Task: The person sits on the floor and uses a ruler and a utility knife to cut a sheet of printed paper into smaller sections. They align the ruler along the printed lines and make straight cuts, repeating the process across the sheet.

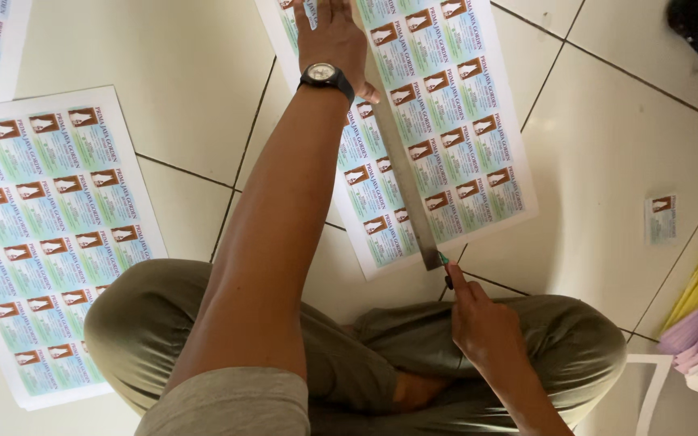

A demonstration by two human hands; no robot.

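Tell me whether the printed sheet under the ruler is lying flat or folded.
Flat: the printed sheet lies spread on the tiled floor, the ruler pressed along it by the left hand.

teal-and-brown card sheet [438,121] (gridded), grey ruler [404,178], olive trousers [349,355]

Soft, even daylight fills the frame, brightest on the pale floor tiles [632,153] at right. Shadows stay faint. Focus is sharp throughout; the upper right corner falls dark.
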